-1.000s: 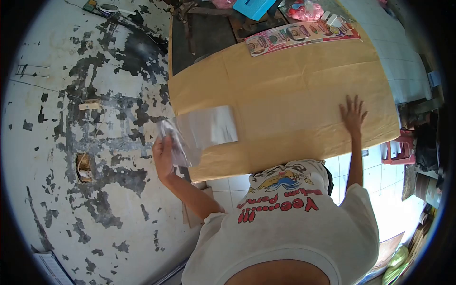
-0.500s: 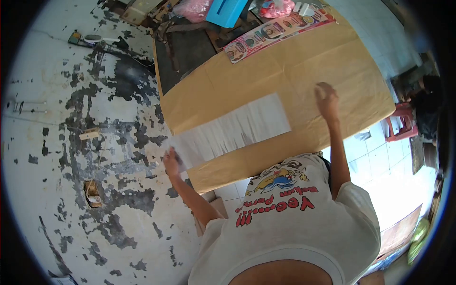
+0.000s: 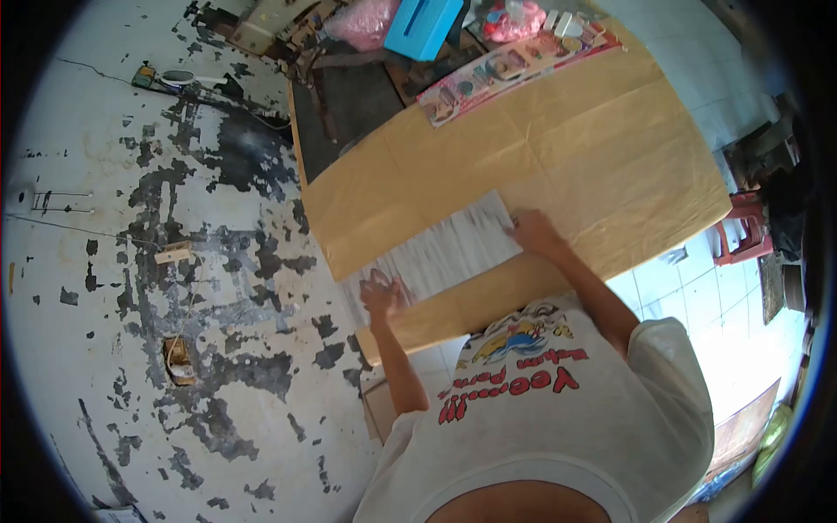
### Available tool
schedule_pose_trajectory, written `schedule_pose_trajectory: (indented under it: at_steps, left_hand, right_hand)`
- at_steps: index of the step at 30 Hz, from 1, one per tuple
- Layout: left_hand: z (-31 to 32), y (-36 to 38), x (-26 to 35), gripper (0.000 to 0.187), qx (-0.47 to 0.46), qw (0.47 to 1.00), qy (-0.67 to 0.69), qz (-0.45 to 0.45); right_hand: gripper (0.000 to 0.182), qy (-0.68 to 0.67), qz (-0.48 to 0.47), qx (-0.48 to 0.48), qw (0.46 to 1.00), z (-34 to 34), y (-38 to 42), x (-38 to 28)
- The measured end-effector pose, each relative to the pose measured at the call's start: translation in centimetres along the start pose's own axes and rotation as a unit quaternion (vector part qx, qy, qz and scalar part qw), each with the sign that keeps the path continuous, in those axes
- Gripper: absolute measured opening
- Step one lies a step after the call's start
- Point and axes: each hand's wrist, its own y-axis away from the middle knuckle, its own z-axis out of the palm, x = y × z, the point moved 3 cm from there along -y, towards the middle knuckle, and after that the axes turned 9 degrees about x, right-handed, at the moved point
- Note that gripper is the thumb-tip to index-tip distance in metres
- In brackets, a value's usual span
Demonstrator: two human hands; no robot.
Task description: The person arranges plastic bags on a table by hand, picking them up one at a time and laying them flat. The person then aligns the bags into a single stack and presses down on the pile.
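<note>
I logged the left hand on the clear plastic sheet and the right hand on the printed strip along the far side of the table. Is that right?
Not quite: the head view shows the right hand at the right end of the clear plastic sheet, away from the printed strip.

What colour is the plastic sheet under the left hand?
The plastic sheet looks see-through with whitish-grey streaks, in the head view.

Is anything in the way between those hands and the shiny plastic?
Nothing I can see. The left hand is on the plastic sheet, and the right hand is at its right end.
</note>
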Motion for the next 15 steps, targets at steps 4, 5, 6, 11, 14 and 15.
schedule_pose_trajectory:
  at_steps: [4,5,6,11,14,15]
  left_hand:
    - [4.7,3.7,10.0,0.066,0.109,0.990,0.002,0.090]
    - [3.2,5.2,13.9,0.060,0.075,0.993,-0.015,0.094]
    - [1.3,6.5,17.3,0.056,0.042,0.994,-0.033,0.098]
    - [-2.3,7.4,26.0,0.045,-0.274,0.838,0.469,0.053]
    - [-1.7,7.8,26.6,0.036,-0.290,0.752,0.591,-0.039]
    - [-1.0,7.5,26.1,0.033,-0.276,0.734,0.615,-0.078]
  right_hand:
    - [0.037,-0.039,-0.031,0.015,0.999,0.5,-0.1,-0.3]
    - [0.035,-0.051,-0.009,0.001,0.999,0.1,0.0,-0.5]
    - [0.035,-0.085,0.001,0.001,0.996,0.6,-0.1,-0.3]
    - [0.029,-0.214,-0.203,-0.040,0.955,-1.6,2.2,-7.9]
    - [0.034,-0.065,-0.343,-0.018,0.937,-1.4,2.8,-8.2]
    - [0.039,-0.093,-0.324,-0.012,0.941,-0.8,2.5,-7.2]
